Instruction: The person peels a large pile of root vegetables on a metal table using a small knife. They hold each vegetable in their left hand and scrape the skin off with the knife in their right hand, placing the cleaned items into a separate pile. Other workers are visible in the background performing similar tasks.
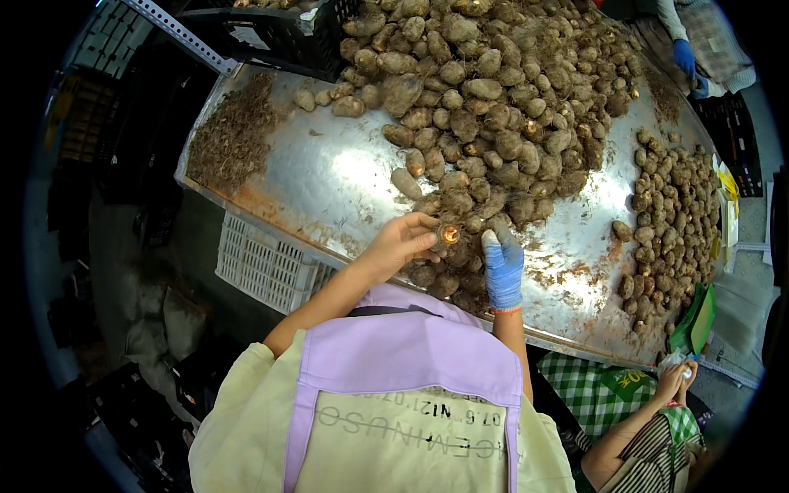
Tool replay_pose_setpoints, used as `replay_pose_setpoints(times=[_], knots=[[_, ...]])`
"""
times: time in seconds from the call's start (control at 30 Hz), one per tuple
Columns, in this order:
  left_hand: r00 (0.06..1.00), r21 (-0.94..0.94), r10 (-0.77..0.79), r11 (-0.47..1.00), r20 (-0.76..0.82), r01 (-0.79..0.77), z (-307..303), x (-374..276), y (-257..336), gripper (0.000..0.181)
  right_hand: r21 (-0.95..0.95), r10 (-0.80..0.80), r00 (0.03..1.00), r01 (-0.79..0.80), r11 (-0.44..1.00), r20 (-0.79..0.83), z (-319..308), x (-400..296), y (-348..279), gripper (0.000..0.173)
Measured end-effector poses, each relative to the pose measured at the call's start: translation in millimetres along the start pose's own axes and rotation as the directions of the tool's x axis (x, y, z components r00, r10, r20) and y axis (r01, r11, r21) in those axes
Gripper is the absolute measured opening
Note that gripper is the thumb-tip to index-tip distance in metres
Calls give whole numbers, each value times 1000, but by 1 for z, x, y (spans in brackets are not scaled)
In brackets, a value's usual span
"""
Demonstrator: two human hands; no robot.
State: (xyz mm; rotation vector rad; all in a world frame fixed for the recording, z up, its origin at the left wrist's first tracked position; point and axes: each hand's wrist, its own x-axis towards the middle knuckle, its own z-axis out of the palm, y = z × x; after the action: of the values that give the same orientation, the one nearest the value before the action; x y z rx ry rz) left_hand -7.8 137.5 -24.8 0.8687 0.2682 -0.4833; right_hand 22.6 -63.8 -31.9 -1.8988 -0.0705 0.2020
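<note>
My left hand (pixel 400 242), bare, holds a small taro corm (pixel 449 234) between thumb and fingers. Its cut or broken end faces up and shows orange and white flesh. Beside it, my right hand (pixel 504 271) wears a blue knit glove with soiled, pale fingertips. Those fingertips rest at the near edge of a large heap of hairy brown taro corms (pixel 484 89); whether they grip one is hidden. More corms (pixel 444 285) lie between my forearms, against the table's near edge. All of this is on a shiny metal tabletop (pixel 308 163).
Dry root scraps (pixel 231 138) cover the table's left end. A black crate (pixel 265 37) stands behind them. Smaller corms (pixel 669 228) are spread at the right. A white plastic crate (pixel 262 259) sits below the table. Two other people work nearby, one wearing blue gloves (pixel 684 57).
</note>
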Motion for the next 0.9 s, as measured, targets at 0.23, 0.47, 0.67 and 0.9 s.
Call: replay_pose_setpoints(times=[0.23, 0.47, 0.67, 0.9], knots=[[998, 236, 45, 971, -44, -34, 3, 2, -1, 33, -126, -114, 988, 127, 984, 103, 15, -3, -15, 37], [980, 210, 196, 958, 28, -197, 5, 4, 2, 39, -100, 2, 1000, 1, 995, 24, 13, -3, -13, 35], [972, 351, 233, 908, 25, -226, -2, 5, -7, 46, -163, -131, 990, 139, 977, 56, 10, -6, -20, 38], [983, 129, 138, 984, -117, -123, 5, 5, 0, 31, -199, -227, 973, 233, 952, 50, 27, -11, -27, 38]])
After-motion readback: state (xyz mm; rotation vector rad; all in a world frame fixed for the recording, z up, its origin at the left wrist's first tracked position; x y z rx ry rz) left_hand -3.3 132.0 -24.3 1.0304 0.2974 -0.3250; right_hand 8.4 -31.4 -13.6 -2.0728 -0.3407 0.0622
